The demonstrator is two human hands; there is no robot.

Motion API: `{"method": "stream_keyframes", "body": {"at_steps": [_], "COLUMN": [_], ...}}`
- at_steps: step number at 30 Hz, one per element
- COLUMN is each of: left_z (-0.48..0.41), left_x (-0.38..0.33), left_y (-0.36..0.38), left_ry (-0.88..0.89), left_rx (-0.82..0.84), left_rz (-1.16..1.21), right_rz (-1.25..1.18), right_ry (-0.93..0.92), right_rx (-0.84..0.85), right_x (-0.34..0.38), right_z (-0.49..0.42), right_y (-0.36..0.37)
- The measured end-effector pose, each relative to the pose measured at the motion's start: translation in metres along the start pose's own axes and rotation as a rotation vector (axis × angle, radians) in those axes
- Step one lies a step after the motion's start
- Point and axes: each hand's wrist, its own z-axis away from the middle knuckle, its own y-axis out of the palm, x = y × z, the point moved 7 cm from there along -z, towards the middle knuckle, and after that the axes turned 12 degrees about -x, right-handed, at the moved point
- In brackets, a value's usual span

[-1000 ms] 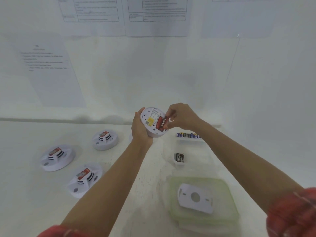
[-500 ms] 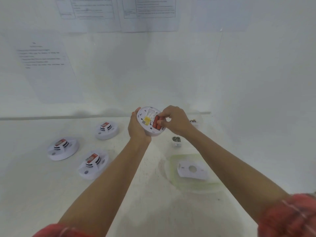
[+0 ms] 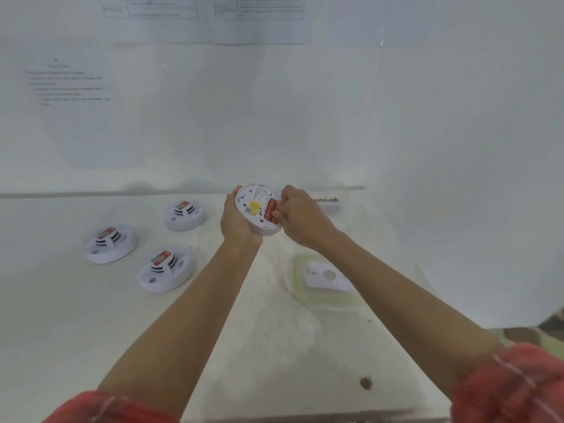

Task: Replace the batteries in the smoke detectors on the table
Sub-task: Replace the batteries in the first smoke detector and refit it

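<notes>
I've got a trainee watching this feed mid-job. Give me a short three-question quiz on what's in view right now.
1. True or false: the left hand holds the open smoke detector up in the air.
2. How many other detectors lie left of it?
3. The right hand has its fingers on: A) the red batteries B) a white backplate C) a green lid

Key: 1 true; 2 three; 3 A.
</notes>
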Motion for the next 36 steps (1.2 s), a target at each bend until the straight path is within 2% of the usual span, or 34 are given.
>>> {"method": "stream_keyframes", "body": {"at_steps": [4, 7, 9, 12, 15, 19, 23, 26, 31, 33, 36], "left_z": [0.007, 0.007, 0.009, 0.022, 0.021, 0.031, 0.031, 0.036, 0.03, 0.026, 0.031], "left_x": [0.006, 0.002, 0.001, 0.002, 0.006, 0.002, 0.001, -0.001, -0.001, -0.002, -0.005], "left_y": [-0.02, -0.038, -0.041, -0.043, -0.045, -0.036, -0.04, -0.039, -0.041, -0.039, -0.031], "left_ry": [-0.013, 0.0, -0.016, -0.041, -0.024, -0.051, -0.077, -0.097, -0.124, -0.097, -0.055], "left_rx": [-0.009, 0.001, 0.057, 0.055, 0.087, 0.163, 0.164, 0.186, 0.169, 0.15, 0.143], "left_rz": [-0.011, -0.014, -0.005, -0.025, -0.048, -0.022, -0.014, -0.007, -0.013, -0.019, -0.01], "right_rz": [-0.085, -0.279, -0.188, 0.03, 0.052, 0.04, 0.007, -0.016, -0.338, -0.477, -0.538], "right_ry": [-0.033, 0.135, 0.202, 0.206, 0.236, 0.23, 0.228, 0.265, 0.236, 0.182, 0.127], "right_rx": [0.198, 0.136, 0.192, 0.436, 0.533, 0.485, 0.467, 0.372, 0.037, -0.006, -0.018], "right_x": [-0.003, -0.028, -0.047, -0.062, -0.073, -0.079, -0.081, -0.078, -0.026, 0.005, 0.03], "right_z": [0.021, 0.032, 0.039, 0.064, 0.085, 0.09, 0.091, 0.083, 0.048, 0.039, 0.034], "right_y": [0.015, -0.006, -0.013, -0.001, 0.017, 0.024, 0.022, 0.003, -0.049, -0.051, -0.035]}}
